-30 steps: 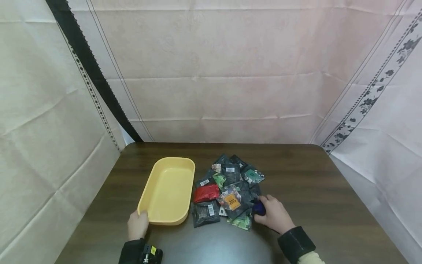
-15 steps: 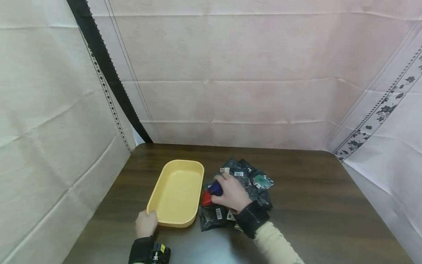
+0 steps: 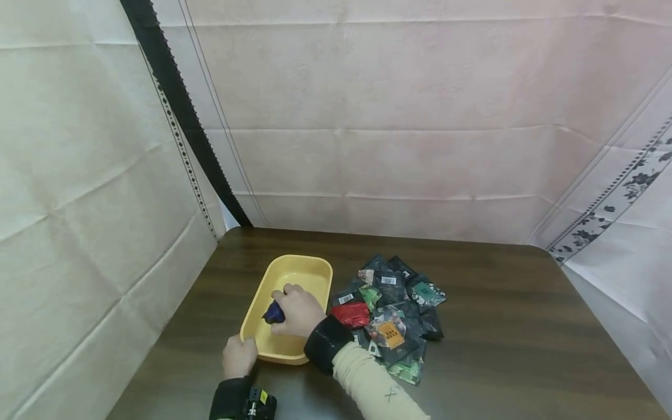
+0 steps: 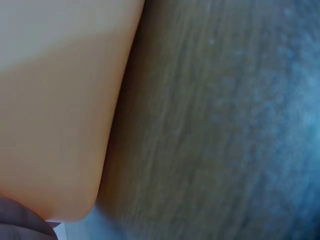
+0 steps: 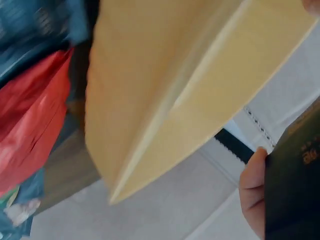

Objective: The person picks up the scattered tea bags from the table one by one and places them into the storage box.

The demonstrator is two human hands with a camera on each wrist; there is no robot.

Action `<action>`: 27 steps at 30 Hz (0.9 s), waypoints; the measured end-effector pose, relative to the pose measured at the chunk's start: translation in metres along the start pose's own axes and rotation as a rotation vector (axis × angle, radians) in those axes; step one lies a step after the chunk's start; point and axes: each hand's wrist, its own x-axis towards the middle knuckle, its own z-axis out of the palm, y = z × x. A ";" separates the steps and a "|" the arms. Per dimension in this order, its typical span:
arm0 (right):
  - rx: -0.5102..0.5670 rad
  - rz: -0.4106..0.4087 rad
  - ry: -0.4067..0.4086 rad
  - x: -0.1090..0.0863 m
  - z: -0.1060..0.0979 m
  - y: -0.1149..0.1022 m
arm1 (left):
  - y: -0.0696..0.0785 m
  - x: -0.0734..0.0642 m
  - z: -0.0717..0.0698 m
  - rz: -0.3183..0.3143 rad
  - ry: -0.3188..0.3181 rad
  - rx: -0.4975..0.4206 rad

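My right hand point(image 3: 298, 312) pinches a small dark blue packet point(image 3: 274, 313) over the yellow plastic tray point(image 3: 252, 309). In the right wrist view the packet point(image 5: 295, 185) looks dark with faint orange print, and a fingertip point(image 5: 254, 175) lies against its edge. At the tray's near left corner, my left hand point(image 3: 240, 356) grips the rim. The left wrist view has the tray's outer wall point(image 4: 60, 125) close up, with fingers point(image 4: 22, 220) at its lower corner. The right hand and forearm hide part of the tray's inside.
Right of the tray lies a heap of packets point(image 3: 388, 291), mostly dark, some with barcode labels. A red packet point(image 3: 350, 314) sits at its left side. All of it rests on a dark wooden table point(image 3: 514, 326), with pale cloth point(image 3: 367, 116) hanging behind.
My right hand has carried the dark blue packet from the heap's right side leftward, across the heap, to above the tray. The left hand stays on the tray's corner. The head view has shifted slightly.
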 end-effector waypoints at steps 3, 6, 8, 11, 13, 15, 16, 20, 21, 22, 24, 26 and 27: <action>0.021 -0.001 -0.004 0.000 0.005 -0.003 | 0.001 -0.001 0.001 0.020 0.004 -0.006; 0.027 -0.009 0.017 -0.006 0.005 0.004 | 0.001 -0.001 0.002 0.040 0.023 -0.006; 0.013 -0.009 0.054 -0.013 0.003 0.014 | 0.001 -0.001 0.001 0.043 0.035 -0.004; 0.020 0.027 0.151 -0.025 -0.002 0.036 | 0.003 -0.002 0.000 0.019 0.031 -0.008; 0.032 0.085 0.242 -0.033 -0.004 0.054 | 0.003 -0.001 0.000 -0.003 0.010 -0.016; 0.054 0.167 0.293 -0.041 -0.004 0.071 | 0.004 -0.001 -0.001 -0.021 0.001 -0.022; 0.057 0.201 0.296 -0.045 -0.003 0.079 | 0.004 -0.001 -0.002 -0.027 -0.005 -0.024; 0.006 0.264 0.142 -0.054 0.005 0.099 | 0.004 0.000 -0.004 -0.030 0.004 -0.016; -0.002 0.256 0.092 -0.055 0.008 0.101 | 0.003 0.000 -0.004 -0.028 0.004 -0.013; -0.019 0.246 0.044 -0.057 0.012 0.103 | 0.003 0.001 -0.004 -0.031 -0.004 -0.015; -0.019 0.235 -0.028 -0.058 0.019 0.103 | 0.003 0.000 -0.003 -0.032 -0.011 -0.017; -0.013 0.227 -0.070 -0.058 0.026 0.102 | 0.003 0.000 -0.002 -0.036 -0.017 -0.022; -0.016 0.222 -0.082 -0.057 0.029 0.101 | 0.003 0.000 -0.001 -0.035 -0.019 -0.023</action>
